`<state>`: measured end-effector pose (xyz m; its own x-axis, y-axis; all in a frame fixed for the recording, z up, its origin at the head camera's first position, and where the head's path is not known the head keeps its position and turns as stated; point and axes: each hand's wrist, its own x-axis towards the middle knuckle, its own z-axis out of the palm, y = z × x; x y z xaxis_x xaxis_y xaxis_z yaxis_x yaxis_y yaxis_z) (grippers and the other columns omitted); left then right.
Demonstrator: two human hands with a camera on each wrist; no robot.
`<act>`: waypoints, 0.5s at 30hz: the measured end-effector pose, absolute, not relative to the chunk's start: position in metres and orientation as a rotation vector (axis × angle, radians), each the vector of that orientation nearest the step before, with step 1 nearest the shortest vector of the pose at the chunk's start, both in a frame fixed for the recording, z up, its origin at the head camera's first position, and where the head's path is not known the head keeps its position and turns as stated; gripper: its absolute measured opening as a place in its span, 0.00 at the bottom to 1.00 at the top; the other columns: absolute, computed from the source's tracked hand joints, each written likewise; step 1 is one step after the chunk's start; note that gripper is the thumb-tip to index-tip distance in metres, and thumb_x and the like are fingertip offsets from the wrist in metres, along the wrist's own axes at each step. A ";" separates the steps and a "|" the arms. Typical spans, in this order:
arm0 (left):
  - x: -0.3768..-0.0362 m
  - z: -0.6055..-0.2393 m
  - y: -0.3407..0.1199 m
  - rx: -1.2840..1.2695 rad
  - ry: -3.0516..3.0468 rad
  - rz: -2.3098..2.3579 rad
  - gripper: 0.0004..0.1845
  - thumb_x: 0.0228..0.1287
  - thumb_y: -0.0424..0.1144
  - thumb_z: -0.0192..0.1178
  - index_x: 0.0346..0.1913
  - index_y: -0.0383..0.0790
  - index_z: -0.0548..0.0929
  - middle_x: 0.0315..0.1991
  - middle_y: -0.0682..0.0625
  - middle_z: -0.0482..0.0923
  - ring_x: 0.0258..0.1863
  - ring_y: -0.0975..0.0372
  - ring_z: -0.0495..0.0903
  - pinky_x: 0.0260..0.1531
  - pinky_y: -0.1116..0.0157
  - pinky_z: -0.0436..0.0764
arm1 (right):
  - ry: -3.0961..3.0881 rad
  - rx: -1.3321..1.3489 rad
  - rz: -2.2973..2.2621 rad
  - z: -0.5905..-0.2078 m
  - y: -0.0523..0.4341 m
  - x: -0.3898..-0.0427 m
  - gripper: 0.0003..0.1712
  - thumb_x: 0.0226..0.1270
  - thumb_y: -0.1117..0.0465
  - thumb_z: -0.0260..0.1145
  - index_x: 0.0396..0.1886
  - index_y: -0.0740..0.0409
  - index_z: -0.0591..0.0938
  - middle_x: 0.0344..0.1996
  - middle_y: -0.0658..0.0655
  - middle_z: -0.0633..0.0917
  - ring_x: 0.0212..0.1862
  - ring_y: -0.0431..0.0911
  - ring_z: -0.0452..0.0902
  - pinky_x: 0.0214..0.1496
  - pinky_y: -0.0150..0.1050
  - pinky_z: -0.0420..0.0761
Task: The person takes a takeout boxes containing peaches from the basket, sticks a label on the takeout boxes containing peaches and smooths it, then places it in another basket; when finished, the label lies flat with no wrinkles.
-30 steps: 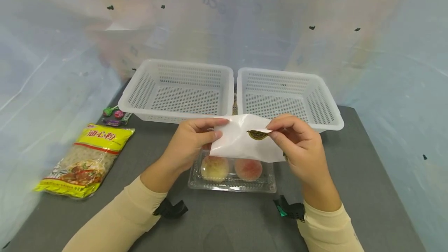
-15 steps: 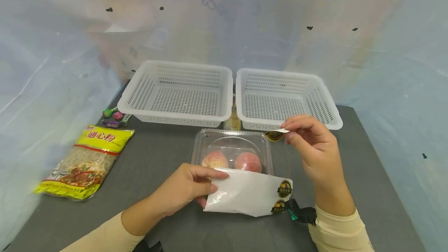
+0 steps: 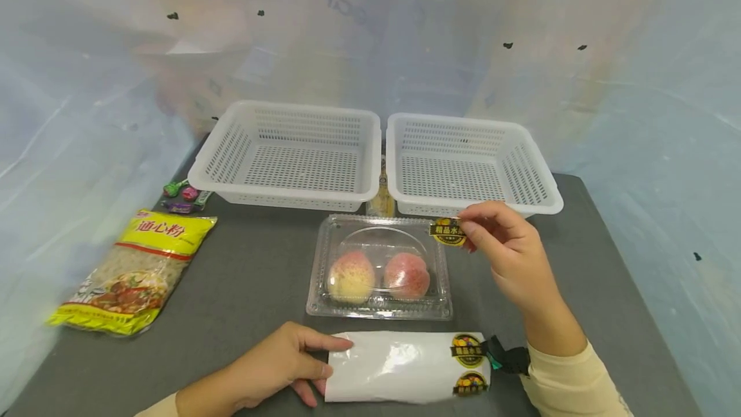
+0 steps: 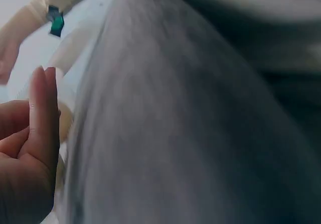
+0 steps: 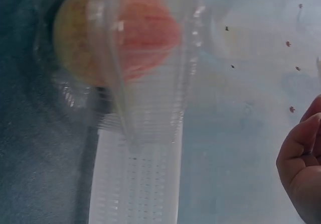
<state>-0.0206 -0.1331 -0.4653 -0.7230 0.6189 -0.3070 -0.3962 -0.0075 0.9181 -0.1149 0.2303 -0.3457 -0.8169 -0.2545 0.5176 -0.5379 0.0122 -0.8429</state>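
Note:
My right hand pinches a black-and-gold round label sticker by its right edge, just right of a clear plastic fruit box. Inside the closed box lie two peaches, a yellowish one and a redder one. Low in the head view, my left hand holds the left end of a white sticker sheet with thumb and fingers. Two more stickers show at the sheet's right end. In the right wrist view, the curled fingers appear at the edge; the sticker is hidden there.
Two white perforated baskets stand side by side at the back. A bag of pasta lies at the left, with lollipops and small wrapped sweets behind it. A yellowish bottle shows between the baskets.
The right hand has peeled the sticker off the sheet and now holds it apart, face up. The left hand has brought the sheet down towards the table's front, uncovering the fruit box.

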 end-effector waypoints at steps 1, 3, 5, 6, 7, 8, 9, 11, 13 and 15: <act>-0.021 -0.467 -0.138 0.221 1.571 1.809 0.25 0.68 0.25 0.69 0.68 0.29 0.85 0.37 0.33 0.87 0.30 0.54 0.88 0.24 0.63 0.88 | -2.092 0.814 1.890 -0.346 0.230 -0.116 0.13 0.76 0.84 0.60 0.53 0.75 0.84 0.45 0.60 0.85 0.37 0.47 0.81 0.40 0.35 0.83; -0.024 -0.467 -0.149 0.195 1.613 1.782 0.25 0.68 0.26 0.70 0.68 0.30 0.85 0.43 0.33 0.87 0.32 0.52 0.88 0.24 0.62 0.88 | -2.140 0.797 1.886 -0.348 0.229 -0.117 0.13 0.77 0.83 0.61 0.54 0.74 0.84 0.45 0.61 0.86 0.36 0.47 0.81 0.40 0.36 0.83; -0.027 -0.463 -0.157 0.201 1.672 1.736 0.25 0.70 0.28 0.70 0.68 0.32 0.85 0.52 0.34 0.86 0.35 0.51 0.87 0.24 0.61 0.88 | -2.209 0.782 1.840 -0.350 0.228 -0.119 0.14 0.77 0.81 0.62 0.56 0.71 0.85 0.45 0.61 0.86 0.36 0.47 0.81 0.40 0.36 0.83; -0.029 -0.460 -0.161 0.222 1.707 1.701 0.24 0.71 0.30 0.70 0.69 0.34 0.85 0.53 0.34 0.86 0.36 0.50 0.87 0.24 0.60 0.88 | -2.237 0.780 1.821 -0.351 0.227 -0.120 0.14 0.78 0.80 0.63 0.57 0.70 0.85 0.45 0.62 0.86 0.37 0.47 0.82 0.40 0.36 0.84; -0.031 -0.456 -0.165 0.252 1.745 1.664 0.23 0.73 0.32 0.70 0.69 0.35 0.86 0.54 0.35 0.86 0.36 0.50 0.86 0.24 0.60 0.88 | -2.263 0.780 1.806 -0.353 0.227 -0.121 0.14 0.78 0.80 0.63 0.58 0.69 0.84 0.45 0.62 0.85 0.37 0.47 0.82 0.41 0.36 0.84; -0.034 -0.451 -0.168 0.279 1.788 1.623 0.22 0.75 0.35 0.69 0.69 0.37 0.86 0.54 0.38 0.86 0.36 0.50 0.87 0.23 0.59 0.88 | -2.282 0.782 1.799 -0.355 0.226 -0.121 0.14 0.78 0.80 0.63 0.58 0.69 0.83 0.44 0.62 0.84 0.37 0.48 0.82 0.41 0.36 0.84; -0.036 -0.446 -0.171 0.312 1.843 1.578 0.20 0.77 0.37 0.69 0.68 0.38 0.87 0.53 0.41 0.88 0.36 0.50 0.87 0.22 0.60 0.88 | -2.289 0.786 1.805 -0.357 0.224 -0.122 0.14 0.78 0.80 0.63 0.58 0.70 0.81 0.44 0.63 0.83 0.37 0.48 0.82 0.41 0.37 0.84; -0.040 -0.433 -0.174 0.385 1.973 1.469 0.18 0.80 0.43 0.68 0.65 0.41 0.89 0.39 0.45 0.88 0.30 0.53 0.86 0.19 0.61 0.85 | -2.299 0.782 1.821 -0.361 0.220 -0.123 0.12 0.78 0.79 0.63 0.56 0.70 0.78 0.43 0.63 0.82 0.38 0.48 0.82 0.41 0.38 0.85; -0.044 -0.419 -0.176 0.456 2.100 1.376 0.17 0.80 0.47 0.67 0.63 0.43 0.91 0.31 0.50 0.86 0.24 0.58 0.83 0.17 0.63 0.82 | -2.304 0.781 1.845 -0.365 0.216 -0.123 0.09 0.77 0.80 0.63 0.52 0.70 0.76 0.42 0.64 0.81 0.38 0.49 0.82 0.42 0.38 0.84; -0.047 -0.403 -0.175 0.526 2.190 1.339 0.18 0.80 0.49 0.68 0.62 0.42 0.91 0.31 0.53 0.86 0.26 0.61 0.83 0.21 0.64 0.83 | -2.319 0.771 1.841 -0.368 0.212 -0.123 0.07 0.78 0.79 0.63 0.50 0.70 0.77 0.43 0.65 0.82 0.39 0.49 0.82 0.42 0.38 0.84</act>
<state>-0.0474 -0.1754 -0.4034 -0.7918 0.5679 -0.2246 0.0590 0.4371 0.8975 -0.1229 0.2117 -0.3682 -0.8698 -0.3321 0.3649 -0.4307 0.1500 -0.8900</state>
